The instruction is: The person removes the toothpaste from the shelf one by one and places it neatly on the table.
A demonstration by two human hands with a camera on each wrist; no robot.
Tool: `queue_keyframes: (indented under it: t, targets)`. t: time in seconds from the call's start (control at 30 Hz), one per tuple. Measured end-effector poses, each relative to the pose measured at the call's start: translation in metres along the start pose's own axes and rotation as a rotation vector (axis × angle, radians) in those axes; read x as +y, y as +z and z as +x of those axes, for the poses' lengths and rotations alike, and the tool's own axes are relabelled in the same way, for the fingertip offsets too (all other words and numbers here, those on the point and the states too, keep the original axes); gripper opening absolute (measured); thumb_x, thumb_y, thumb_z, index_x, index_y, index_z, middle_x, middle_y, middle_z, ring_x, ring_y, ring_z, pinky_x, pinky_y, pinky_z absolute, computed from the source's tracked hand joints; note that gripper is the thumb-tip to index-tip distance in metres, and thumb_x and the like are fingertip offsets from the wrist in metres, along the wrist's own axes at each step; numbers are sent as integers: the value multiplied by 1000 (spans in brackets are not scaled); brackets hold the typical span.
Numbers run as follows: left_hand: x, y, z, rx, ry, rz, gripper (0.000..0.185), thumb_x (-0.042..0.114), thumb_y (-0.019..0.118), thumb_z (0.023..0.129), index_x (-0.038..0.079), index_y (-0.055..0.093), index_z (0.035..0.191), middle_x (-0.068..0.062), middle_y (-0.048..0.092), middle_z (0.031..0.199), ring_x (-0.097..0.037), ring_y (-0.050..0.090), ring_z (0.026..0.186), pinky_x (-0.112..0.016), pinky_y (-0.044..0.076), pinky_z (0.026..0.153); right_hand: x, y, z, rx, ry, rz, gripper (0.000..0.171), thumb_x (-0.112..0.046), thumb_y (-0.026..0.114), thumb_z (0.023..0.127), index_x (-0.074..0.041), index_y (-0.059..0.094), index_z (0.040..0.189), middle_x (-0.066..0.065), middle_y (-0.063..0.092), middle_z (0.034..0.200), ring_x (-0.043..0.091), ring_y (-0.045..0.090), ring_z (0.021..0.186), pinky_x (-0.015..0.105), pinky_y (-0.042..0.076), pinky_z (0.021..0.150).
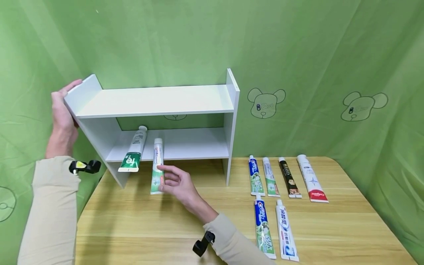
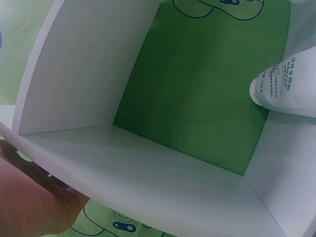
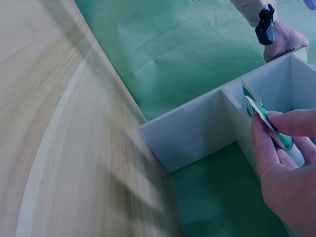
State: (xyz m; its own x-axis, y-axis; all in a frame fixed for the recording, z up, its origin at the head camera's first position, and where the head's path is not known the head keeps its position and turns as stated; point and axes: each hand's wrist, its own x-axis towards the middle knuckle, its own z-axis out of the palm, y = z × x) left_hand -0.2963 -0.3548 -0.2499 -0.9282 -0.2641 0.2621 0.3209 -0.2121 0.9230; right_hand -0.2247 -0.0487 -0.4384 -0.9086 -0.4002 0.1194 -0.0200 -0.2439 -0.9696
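A white two-level shelf [image 1: 155, 99] stands at the table's back left. My left hand [image 1: 62, 106] grips the top of its left side panel; in the left wrist view the left hand [image 2: 29, 202] shows under the shelf's edge [image 2: 148, 173]. My right hand [image 1: 169, 183] pinches the lower end of a green-and-white toothpaste tube [image 1: 157, 162], which leans cap-up against the lower shelf's front edge. In the right wrist view the right hand [image 3: 286, 173] holds that tube [image 3: 266, 121] by its flat end. A second green-labelled tube [image 1: 134, 149] lies on the lower shelf, overhanging the front.
Several toothpaste tubes lie in two rows on the wooden table [image 1: 139, 228] to the right of the shelf, among them a black tube [image 1: 289, 177] and a red-ended one [image 1: 312, 183]. Green cloth hangs behind and beside the table. A tube's cap end [image 2: 284, 86] shows inside the shelf.
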Motion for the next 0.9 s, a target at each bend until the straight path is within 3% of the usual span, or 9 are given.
queue_keyframes:
  t: [0.9]
  targets:
    - [1, 0, 0, -1, -13, -17, 47, 36, 31, 107, 20, 56, 144, -3, 65, 123, -13, 62, 88, -22, 50, 64, -15, -18, -43, -27, -7, -74, 60, 11, 72, 84, -9, 62, 140, 17, 68, 128, 27, 68, 105, 35, 58, 91]
